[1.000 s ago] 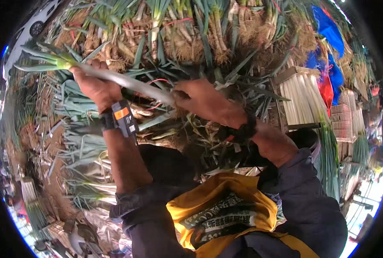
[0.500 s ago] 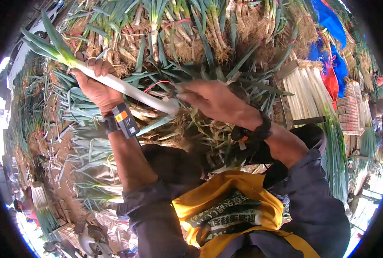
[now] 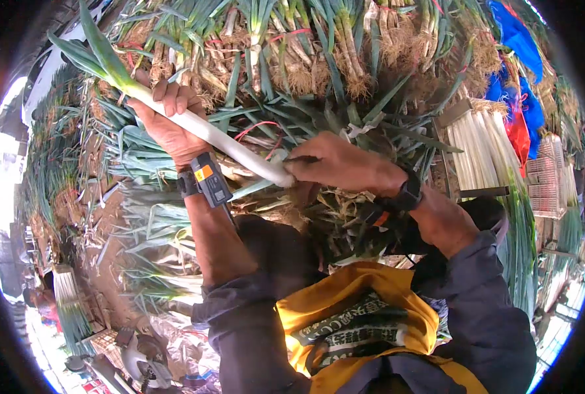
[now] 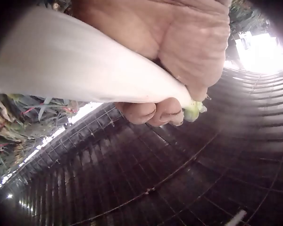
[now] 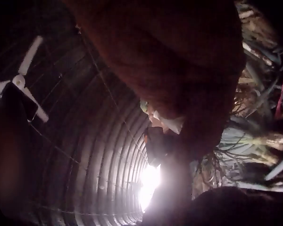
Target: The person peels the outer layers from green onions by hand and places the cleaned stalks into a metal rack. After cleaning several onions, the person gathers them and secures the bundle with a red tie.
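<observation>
A peeled leek [image 3: 230, 146] with a smooth white shank slants across the middle of the head view, its green leaves pointing to the upper left. My left hand [image 3: 169, 125] grips it just below the leaves, with fingers wrapped over the shank, as the left wrist view also shows on the white leek [image 4: 80, 61]. At the lower root end, my right hand [image 3: 348, 164] pinches with thumb and forefinger; the roots are hidden behind those fingers. In the right wrist view the right hand [image 5: 174, 61] is dark, a pale bit of leek [image 5: 167, 123] showing beside it.
Leek bundles [image 3: 299, 65] with muddy roots and red ties line the far side. Loose leeks [image 3: 148, 157] lie below and left of my hands. A stack of white leeks [image 3: 479, 148] stands at right, near blue bags [image 3: 519, 43], a red bag [image 3: 517, 131] and a wire crate [image 3: 545, 174].
My right hand slid off the root end, its fingers loosening, then came back to pinch it. My left hand keeps its grip on the leek. The whole view shifted slightly.
</observation>
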A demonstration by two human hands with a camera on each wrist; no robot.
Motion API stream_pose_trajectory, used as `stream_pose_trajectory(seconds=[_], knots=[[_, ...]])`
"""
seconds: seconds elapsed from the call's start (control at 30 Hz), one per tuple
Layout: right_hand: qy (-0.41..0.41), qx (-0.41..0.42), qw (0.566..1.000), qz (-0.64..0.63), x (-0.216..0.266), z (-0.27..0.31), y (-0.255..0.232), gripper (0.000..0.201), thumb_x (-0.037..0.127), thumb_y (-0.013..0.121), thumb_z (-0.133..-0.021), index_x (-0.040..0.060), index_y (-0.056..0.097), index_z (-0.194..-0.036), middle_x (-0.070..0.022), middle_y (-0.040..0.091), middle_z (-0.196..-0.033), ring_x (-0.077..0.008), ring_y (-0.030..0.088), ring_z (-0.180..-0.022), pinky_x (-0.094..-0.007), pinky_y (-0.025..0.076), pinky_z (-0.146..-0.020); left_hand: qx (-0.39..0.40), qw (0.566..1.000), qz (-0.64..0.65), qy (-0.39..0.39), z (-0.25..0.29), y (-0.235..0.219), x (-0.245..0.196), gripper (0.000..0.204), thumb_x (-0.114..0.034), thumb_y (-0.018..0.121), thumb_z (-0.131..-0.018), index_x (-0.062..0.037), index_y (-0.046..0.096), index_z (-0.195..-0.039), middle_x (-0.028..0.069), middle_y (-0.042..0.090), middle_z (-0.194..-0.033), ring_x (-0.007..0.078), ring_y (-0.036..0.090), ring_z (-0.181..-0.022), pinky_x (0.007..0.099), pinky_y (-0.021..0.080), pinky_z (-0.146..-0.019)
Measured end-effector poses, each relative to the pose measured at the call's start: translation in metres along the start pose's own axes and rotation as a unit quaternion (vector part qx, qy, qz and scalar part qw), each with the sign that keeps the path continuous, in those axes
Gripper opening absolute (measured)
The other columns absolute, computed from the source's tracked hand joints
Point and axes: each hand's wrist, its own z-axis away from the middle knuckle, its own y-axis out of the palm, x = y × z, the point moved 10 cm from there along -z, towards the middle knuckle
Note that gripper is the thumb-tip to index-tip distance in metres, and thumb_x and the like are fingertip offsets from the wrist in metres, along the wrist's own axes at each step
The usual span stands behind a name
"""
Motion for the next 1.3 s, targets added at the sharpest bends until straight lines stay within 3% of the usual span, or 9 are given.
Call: stream_pose_trajectory(seconds=[0.3,0.47,0.53,0.6,0.67,0.83,0.9,1.03,1.3], knots=[[0.206,0.016,0.885,-0.417,-0.032,0.017,0.031,0.041,0.033,0.066,-0.101,-0.0061,0.066,-0.112,-0.0112,0.072,-0.081,-0.0194,0.073,-0.068,-0.0337,0.061,-0.06,0.007,0.998,0.054,-0.023,-0.001,-0.004,-0.002,0.056,-0.046,0.063,-0.098,-0.0036,0.06,-0.134,-0.0016,0.047,-0.079,0.0095,0.042,-0.065,0.0247,0.041,-0.059],[0.133,0.02,0.958,-0.253,-0.022,0.008,0.024,0.039,0.034,0.063,-0.102,-0.0033,0.069,-0.107,-0.0106,0.072,-0.083,-0.0197,0.073,-0.07,-0.0328,0.059,-0.062,0.003,0.999,-0.029,-0.015,-0.002,-0.011,-0.012,0.058,-0.053,0.057,-0.099,-0.0068,0.058,-0.133,0.0011,0.05,-0.081,0.0122,0.045,-0.067,0.026,0.043,-0.062],[0.056,-0.035,0.997,-0.051,-0.017,0.003,0.007,0.037,0.033,0.061,-0.103,-0.0026,0.069,-0.104,-0.013,0.071,-0.082,-0.0222,0.073,-0.071,-0.035,0.057,-0.063,-0.169,0.946,-0.269,0.064,0.006,-0.031,-0.031,0.058,-0.057,0.054,-0.101,-0.0091,0.053,-0.133,0.0064,0.056,-0.089,0.0167,0.052,-0.073,0.03,0.049,-0.068],[-0.051,-0.126,0.963,0.232,-0.002,0.006,-0.006,0.035,0.032,0.06,-0.103,-0.0024,0.068,-0.102,-0.0163,0.07,-0.082,-0.0259,0.073,-0.07,-0.0386,0.055,-0.064,-0.282,0.881,-0.375,0.067,0.019,-0.047,-0.038,0.048,-0.049,0.05,-0.106,-0.0056,0.051,-0.126,0.0145,0.062,-0.104,0.0234,0.059,-0.083,0.0356,0.054,-0.075],[-0.035,-0.142,0.97,0.192,-0.018,0.011,-0.002,0.029,0.026,0.06,-0.099,-0.0019,0.067,-0.1,-0.0209,0.068,-0.083,-0.0346,0.069,-0.069,-0.0451,0.051,-0.066,-0.363,0.829,-0.411,0.112,0.034,-0.063,-0.048,0.042,-0.042,0.048,-0.108,-0.0024,0.051,-0.122,0.0132,0.061,-0.101,0.0237,0.058,-0.083,0.036,0.054,-0.074],[0.018,-0.119,0.98,0.16,-0.029,0.004,0.002,0.024,0.023,0.061,-0.097,0.0001,0.067,-0.095,-0.0178,0.069,-0.077,-0.033,0.07,-0.069,-0.0435,0.052,-0.066,-0.286,0.866,-0.374,0.167,0.034,-0.06,-0.06,0.036,-0.035,0.047,-0.108,-0.0013,0.052,-0.119,0.0103,0.058,-0.099,0.0221,0.057,-0.083,0.0352,0.052,-0.072],[0.033,-0.117,0.979,0.164,-0.029,0.0,0.0,0.025,0.025,0.061,-0.095,-0.0001,0.065,-0.092,-0.0229,0.066,-0.08,-0.0417,0.066,-0.076,-0.0507,0.05,-0.07,-0.286,0.874,-0.349,0.181,0.033,-0.056,-0.061,0.036,-0.037,0.048,-0.108,-0.0021,0.052,-0.118,0.0083,0.056,-0.099,0.0207,0.055,-0.081,0.0331,0.051,-0.071],[0.051,-0.108,0.984,0.135,-0.036,-0.003,0.003,0.026,0.025,0.063,-0.091,-0.001,0.064,-0.091,-0.0261,0.064,-0.082,-0.0472,0.063,-0.08,-0.0545,0.048,-0.073,-0.315,0.858,-0.373,0.16,0.034,-0.051,-0.057,0.039,-0.042,0.049,-0.108,-0.0039,0.051,-0.116,0.0071,0.055,-0.094,0.0188,0.053,-0.08,0.0312,0.05,-0.07],[0.056,-0.107,0.989,0.087,-0.035,0.001,0.0,0.027,0.023,0.067,-0.087,-0.0029,0.065,-0.094,-0.0276,0.064,-0.082,-0.047,0.064,-0.082,-0.0531,0.048,-0.073,-0.205,0.934,-0.27,0.112,0.018,-0.046,-0.045,0.045,-0.046,0.056,-0.104,-0.0052,0.053,-0.122,0.004,0.056,-0.091,0.0146,0.053,-0.077,0.0269,0.049,-0.069]])
